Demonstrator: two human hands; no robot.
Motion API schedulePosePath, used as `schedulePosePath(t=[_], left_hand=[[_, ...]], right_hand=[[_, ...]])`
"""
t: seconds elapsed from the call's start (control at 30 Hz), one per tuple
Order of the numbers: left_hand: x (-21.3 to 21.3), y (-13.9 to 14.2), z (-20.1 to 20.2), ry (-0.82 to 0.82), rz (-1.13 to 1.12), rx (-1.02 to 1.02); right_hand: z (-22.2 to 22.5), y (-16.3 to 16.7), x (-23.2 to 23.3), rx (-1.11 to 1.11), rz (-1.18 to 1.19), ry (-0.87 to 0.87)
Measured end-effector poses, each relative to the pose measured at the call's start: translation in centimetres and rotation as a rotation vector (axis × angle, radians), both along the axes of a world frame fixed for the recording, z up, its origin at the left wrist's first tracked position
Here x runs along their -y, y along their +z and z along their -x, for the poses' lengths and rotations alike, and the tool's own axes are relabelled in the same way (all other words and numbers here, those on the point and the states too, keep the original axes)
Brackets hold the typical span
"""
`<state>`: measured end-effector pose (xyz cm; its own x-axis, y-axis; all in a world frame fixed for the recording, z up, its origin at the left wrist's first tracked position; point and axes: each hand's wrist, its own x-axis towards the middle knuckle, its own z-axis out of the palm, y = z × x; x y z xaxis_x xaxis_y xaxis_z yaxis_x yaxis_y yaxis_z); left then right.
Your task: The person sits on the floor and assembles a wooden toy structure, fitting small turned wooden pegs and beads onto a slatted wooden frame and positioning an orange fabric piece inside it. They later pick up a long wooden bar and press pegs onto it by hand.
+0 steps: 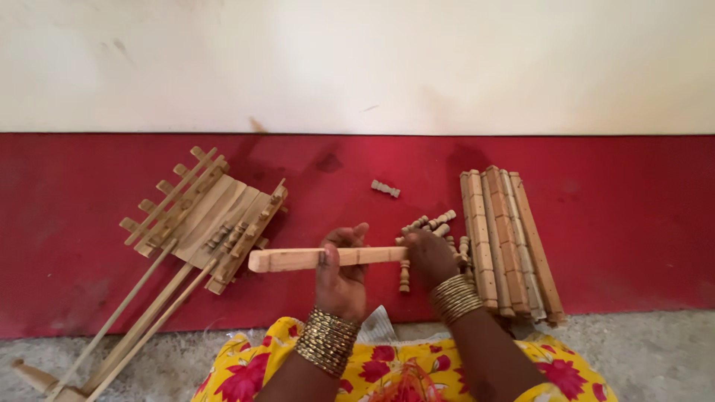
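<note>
My left hand [340, 272] grips a flat, light wooden slat [298, 259] near its middle and holds it level, its free end pointing left. My right hand [430, 257] closes around the slat's right end, just above a small heap of turned wooden pegs [432, 222] on the red floor strip. One peg [404, 276] stands upright between my hands. Both wrists carry stacks of gold bangles. A single peg [385, 188] lies apart, farther from me.
A row of notched wooden slats [506, 238] lies side by side to the right. On the left sits a partly built wooden frame [205, 216] with long thin rods [134, 320] running toward me. A cream wall rises behind the red strip; grey floor and my yellow flowered clothing are nearest.
</note>
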<state>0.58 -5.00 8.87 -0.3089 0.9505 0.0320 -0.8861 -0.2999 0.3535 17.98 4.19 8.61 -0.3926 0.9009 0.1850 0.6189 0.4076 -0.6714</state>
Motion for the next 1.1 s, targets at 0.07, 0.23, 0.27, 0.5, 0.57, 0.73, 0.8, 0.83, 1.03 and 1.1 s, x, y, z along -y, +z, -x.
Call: schedulePosePath(t=[0.07,0.23,0.27,0.5,0.57,0.73,0.8,0.83,1.03,1.1], left_hand=[[0.0,0.0,0.2,-0.024,-0.071,0.001],[-0.5,0.7,0.9,-0.078,0.475,0.026],[-0.6,0.8,1.2,-0.118,0.513,0.039],[-0.3,-1.3,-1.0,-0.141,0.461,0.153],[-0.2,-2.1,-1.9,-0.157,0.441,0.211],[0.0,-2.5,-1.6,-0.019,0.405,0.154],[0.0,-2.2,-0.9,0.01,0.387,0.048],[0.0,-2.0,-0.7,0.025,0.379,-0.002],[-0.2,-1.5,-1.3,-0.028,0.418,0.078],[-0.4,-1.5,-1.5,-0.07,0.52,0.111]], right_hand=[[-1.2,-0.6,-0.9,0.017,0.053,-0.041],[-2.9,-1.5,-1.3,0.233,-0.221,-0.166],[-3.1,-1.3,-1.4,0.15,-0.328,-0.155],[2.2,0.7,1.1,0.189,-0.356,0.091],[4.3,0.0,3.5,-0.119,-0.483,0.184],[2.5,-1.4,1.0,0.14,-0.457,0.116],[-0.1,-1.8,-1.6,0.564,-0.027,-0.155],[-1.6,-2.0,-2.1,0.32,0.038,-0.221],[0.5,-3.6,-0.6,0.478,-0.429,0.263],[3.0,-4.4,2.2,-0.061,-0.239,0.256]])
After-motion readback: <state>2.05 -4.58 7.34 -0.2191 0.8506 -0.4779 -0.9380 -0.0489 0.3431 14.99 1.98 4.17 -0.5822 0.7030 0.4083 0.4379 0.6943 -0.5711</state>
